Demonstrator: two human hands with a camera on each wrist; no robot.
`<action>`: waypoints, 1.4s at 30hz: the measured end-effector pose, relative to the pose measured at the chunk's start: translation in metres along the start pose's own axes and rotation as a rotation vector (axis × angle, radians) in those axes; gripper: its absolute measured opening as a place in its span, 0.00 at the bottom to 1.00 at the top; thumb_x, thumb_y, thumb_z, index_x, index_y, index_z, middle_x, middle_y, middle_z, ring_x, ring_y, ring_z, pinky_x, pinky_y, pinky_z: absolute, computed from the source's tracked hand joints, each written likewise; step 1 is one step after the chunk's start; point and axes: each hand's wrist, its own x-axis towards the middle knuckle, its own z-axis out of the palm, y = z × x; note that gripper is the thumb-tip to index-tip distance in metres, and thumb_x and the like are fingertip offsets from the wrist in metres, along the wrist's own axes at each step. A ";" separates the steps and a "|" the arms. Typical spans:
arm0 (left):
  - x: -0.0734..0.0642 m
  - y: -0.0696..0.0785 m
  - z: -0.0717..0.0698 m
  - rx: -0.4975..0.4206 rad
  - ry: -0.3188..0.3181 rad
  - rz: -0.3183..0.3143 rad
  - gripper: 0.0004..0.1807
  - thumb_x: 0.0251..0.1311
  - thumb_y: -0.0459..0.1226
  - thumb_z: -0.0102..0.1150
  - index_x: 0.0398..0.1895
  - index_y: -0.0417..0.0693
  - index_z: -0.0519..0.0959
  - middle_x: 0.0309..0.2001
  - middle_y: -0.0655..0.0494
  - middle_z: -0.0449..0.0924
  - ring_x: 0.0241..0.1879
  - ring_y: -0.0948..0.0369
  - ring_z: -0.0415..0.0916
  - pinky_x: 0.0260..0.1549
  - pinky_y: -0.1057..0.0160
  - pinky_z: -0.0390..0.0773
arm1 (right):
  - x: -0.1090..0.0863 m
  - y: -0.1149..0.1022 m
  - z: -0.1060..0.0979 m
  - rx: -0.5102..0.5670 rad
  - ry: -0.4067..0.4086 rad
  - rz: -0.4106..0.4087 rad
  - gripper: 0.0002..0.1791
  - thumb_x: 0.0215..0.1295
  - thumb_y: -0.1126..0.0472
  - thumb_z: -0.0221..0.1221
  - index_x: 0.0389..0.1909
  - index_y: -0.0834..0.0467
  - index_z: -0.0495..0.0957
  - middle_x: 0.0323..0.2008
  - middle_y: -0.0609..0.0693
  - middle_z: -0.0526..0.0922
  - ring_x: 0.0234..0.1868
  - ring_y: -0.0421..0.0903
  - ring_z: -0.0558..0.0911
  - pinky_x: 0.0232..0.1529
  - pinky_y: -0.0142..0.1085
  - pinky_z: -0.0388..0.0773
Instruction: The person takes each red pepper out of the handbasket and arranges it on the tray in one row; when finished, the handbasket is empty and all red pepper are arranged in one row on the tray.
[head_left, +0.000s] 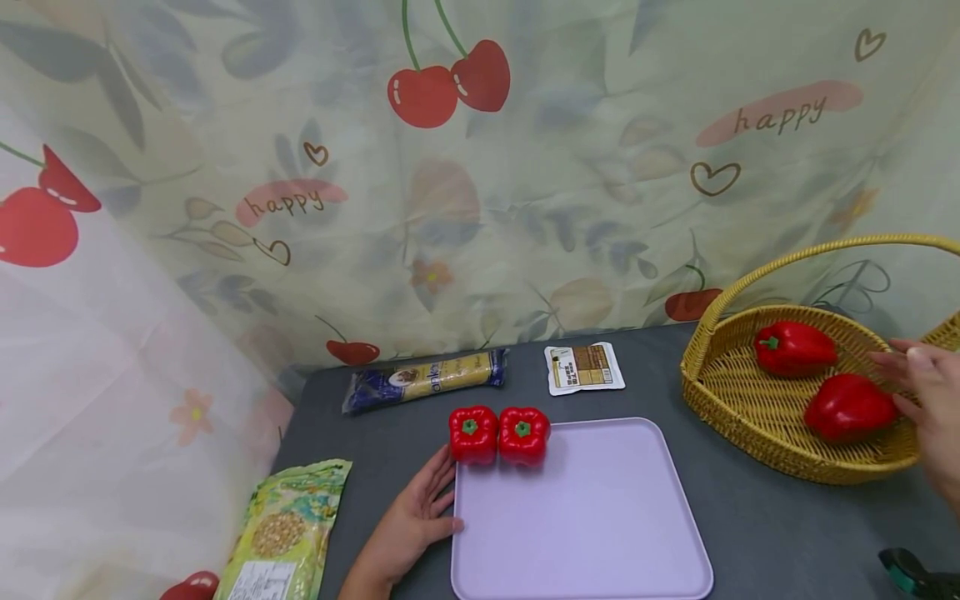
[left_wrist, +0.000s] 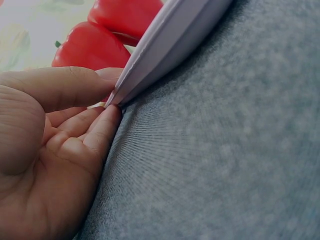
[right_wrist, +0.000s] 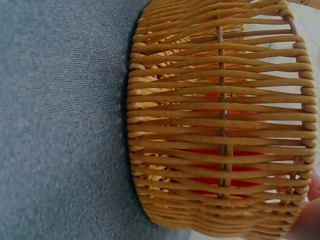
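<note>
Two red bell peppers, one [head_left: 473, 435] beside the other [head_left: 524, 435], stand at the far left corner of a pale purple tray [head_left: 585, 517]. My left hand [head_left: 408, 521] holds the tray's left rim; the left wrist view shows the thumb on top of the rim and fingers at its outer edge. At the right, a wicker basket [head_left: 720, 400] contains two more bell peppers, one [head_left: 797, 348] behind the other [head_left: 851, 408]. My right hand [head_left: 933, 400] is over the basket's right side, fingers loosely extended beside the nearer pepper. Basket weave [right_wrist: 220, 115] partly hides the peppers in the right wrist view.
A pasta packet [head_left: 427, 379] and a small white-and-brown pouch [head_left: 583, 367] lie behind the tray near the curtain. A green bag of grains [head_left: 281, 533] is at the left. The basket's tall handle [head_left: 810, 250] arches above it. A dark strap-like object [head_left: 911, 571] shows at lower right.
</note>
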 end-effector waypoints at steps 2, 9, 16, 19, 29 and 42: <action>0.000 0.000 0.000 0.001 -0.001 0.000 0.60 0.59 0.17 0.71 0.90 0.43 0.47 0.88 0.44 0.45 0.85 0.44 0.45 0.72 0.57 0.69 | 0.002 0.000 0.001 0.016 -0.018 0.012 0.25 0.92 0.53 0.37 0.82 0.44 0.62 0.77 0.46 0.70 0.79 0.40 0.62 0.82 0.45 0.43; 0.001 0.000 0.000 0.006 -0.002 0.002 0.60 0.59 0.16 0.70 0.90 0.43 0.47 0.88 0.43 0.45 0.85 0.44 0.45 0.72 0.58 0.69 | 0.009 0.002 0.000 0.000 -0.129 0.018 0.23 0.91 0.51 0.43 0.79 0.48 0.66 0.60 0.36 0.71 0.64 0.32 0.67 0.74 0.41 0.60; 0.000 -0.001 0.000 0.011 -0.003 0.006 0.59 0.59 0.16 0.70 0.90 0.43 0.47 0.88 0.43 0.45 0.85 0.45 0.45 0.72 0.58 0.68 | 0.022 -0.001 0.000 -0.155 -0.393 0.036 0.42 0.87 0.49 0.53 0.83 0.75 0.50 0.74 0.79 0.58 0.68 0.70 0.66 0.41 0.17 0.70; 0.001 -0.001 0.000 0.009 -0.005 0.009 0.59 0.60 0.16 0.69 0.90 0.42 0.47 0.88 0.43 0.45 0.85 0.45 0.45 0.72 0.58 0.68 | 0.027 -0.002 0.000 -0.236 -0.485 0.021 0.47 0.84 0.49 0.59 0.81 0.78 0.49 0.72 0.84 0.56 0.61 0.82 0.63 0.34 0.27 0.75; 0.001 -0.002 -0.001 0.000 -0.013 0.015 0.59 0.60 0.17 0.70 0.90 0.43 0.47 0.88 0.44 0.45 0.85 0.45 0.45 0.72 0.58 0.68 | 0.032 0.006 0.007 -0.410 -0.503 -0.109 0.52 0.72 0.54 0.74 0.76 0.82 0.53 0.67 0.88 0.53 0.63 0.85 0.57 0.47 0.80 0.75; 0.001 -0.002 -0.001 -0.002 -0.010 0.012 0.59 0.60 0.17 0.70 0.90 0.41 0.47 0.88 0.43 0.45 0.85 0.45 0.45 0.72 0.59 0.68 | 0.039 0.014 0.017 -0.488 -0.653 -0.107 0.57 0.60 0.60 0.79 0.79 0.75 0.52 0.58 0.87 0.63 0.53 0.84 0.71 0.41 0.71 0.84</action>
